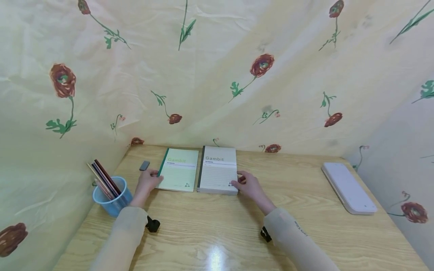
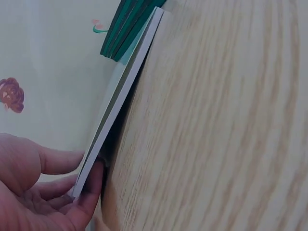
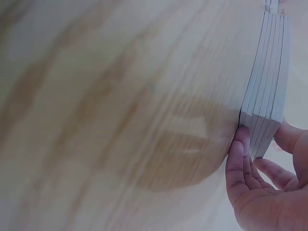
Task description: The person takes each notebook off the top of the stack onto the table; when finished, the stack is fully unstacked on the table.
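Observation:
My left hand (image 1: 149,182) pinches the left edge of a pale green notebook (image 1: 179,171) with a dark green spine. In the left wrist view its thumb lies on the cover and its fingers go under, with that edge of the notebook (image 2: 108,122) tilted up off the table. To the right lies a stack of several grey notebooks (image 1: 217,171) with black spines, marked "Gambit". My right hand (image 1: 249,185) grips the stack's near right corner. In the right wrist view the thumb is on top and the fingers are at the side of the stacked notebooks (image 3: 264,86).
A blue cup (image 1: 118,205) with several pencils (image 1: 105,178) stands at the left, close to my left forearm. Behind the left hand lies a small grey object (image 1: 144,165). A white flat case (image 1: 349,188) rests at the right. Flowered cloth (image 1: 217,75) hangs behind the wooden table (image 1: 210,226).

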The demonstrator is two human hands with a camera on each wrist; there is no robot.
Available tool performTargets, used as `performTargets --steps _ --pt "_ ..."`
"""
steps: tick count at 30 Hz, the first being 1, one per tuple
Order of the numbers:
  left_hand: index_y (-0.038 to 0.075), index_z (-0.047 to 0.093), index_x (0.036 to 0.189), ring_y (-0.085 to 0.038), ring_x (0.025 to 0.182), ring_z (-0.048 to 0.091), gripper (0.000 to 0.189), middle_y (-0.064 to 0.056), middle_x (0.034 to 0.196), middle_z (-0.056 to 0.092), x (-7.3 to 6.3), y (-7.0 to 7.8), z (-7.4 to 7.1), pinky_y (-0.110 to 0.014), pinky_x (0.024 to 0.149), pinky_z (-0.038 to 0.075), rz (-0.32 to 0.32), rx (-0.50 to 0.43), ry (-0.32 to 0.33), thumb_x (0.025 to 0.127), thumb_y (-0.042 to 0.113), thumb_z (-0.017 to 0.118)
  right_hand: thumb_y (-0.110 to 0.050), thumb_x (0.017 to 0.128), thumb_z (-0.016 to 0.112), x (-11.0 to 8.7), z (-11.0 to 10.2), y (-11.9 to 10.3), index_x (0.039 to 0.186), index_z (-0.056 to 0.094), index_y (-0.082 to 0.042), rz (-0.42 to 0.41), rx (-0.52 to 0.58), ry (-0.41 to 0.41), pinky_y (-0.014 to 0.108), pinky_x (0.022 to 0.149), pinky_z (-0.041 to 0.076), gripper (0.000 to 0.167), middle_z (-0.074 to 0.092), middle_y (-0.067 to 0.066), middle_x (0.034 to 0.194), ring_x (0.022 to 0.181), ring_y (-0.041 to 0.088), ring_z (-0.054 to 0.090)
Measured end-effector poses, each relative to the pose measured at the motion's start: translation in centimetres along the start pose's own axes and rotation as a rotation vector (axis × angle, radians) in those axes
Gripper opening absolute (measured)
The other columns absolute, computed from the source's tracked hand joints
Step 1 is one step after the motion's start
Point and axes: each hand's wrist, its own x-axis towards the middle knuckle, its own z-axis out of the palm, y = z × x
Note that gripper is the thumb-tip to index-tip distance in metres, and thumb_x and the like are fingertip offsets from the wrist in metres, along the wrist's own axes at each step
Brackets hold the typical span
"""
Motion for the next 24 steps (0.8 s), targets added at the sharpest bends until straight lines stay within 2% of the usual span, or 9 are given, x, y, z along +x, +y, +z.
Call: performTargets --steps 7,16,21,24 --pt "-0.018 0.049 0.13 -0.046 0.119 0.051 0.056 -0.036 0.129 0.053 -0.5 0.3 0.5 -0.054 0.101 0.042 0.069 0.199 0.008 0.088 0.011 0.072 -0.019 0.096 0.069 0.0 0.1 0.2 0.14 0.049 0.004 -0.004 -0.002 0.009 0.037 0.076 0.055 0.054 0.064 0.018 0.111 0.099 0.03 0.062" --pt "-0.015 0.054 0.128 -0.045 0.115 0.055 0.053 -0.033 0.127 0.055 -0.6 0.5 1.0 -0.055 0.093 0.047 0.073 0.377 0.061 0.087 0.013 0.073 -0.02 0.096 0.069 0.0 0.1 0.2 0.14 0.05 0.004 -0.006 -0.003 0.017 0.037 0.076 0.054 0.054 0.064 0.017 0.109 0.098 0.029 0.061" --pt "-0.014 0.054 0.129 -0.045 0.117 0.054 0.052 -0.032 0.129 0.054 -0.8 1.1 0.8 -0.055 0.093 0.047 0.088 0.411 0.065 0.089 0.015 0.07 -0.02 0.096 0.069 0.0 0.3 0.2 0.14 0.051 0.004 -0.007 -0.014 0.021 0.037 0.077 0.054 0.054 0.064 0.016 0.109 0.098 0.028 0.061" --pt "-0.014 0.056 0.127 -0.045 0.116 0.053 0.049 -0.032 0.127 0.055 -0.9 1.7 1.1 -0.054 0.093 0.046 0.159 0.373 0.089 0.091 0.016 0.068 -0.021 0.096 0.069 0.0 0.3 0.2 0.14 0.051 0.004 -0.005 -0.021 0.022 0.038 0.077 0.054 0.054 0.064 0.016 0.108 0.098 0.028 0.061"
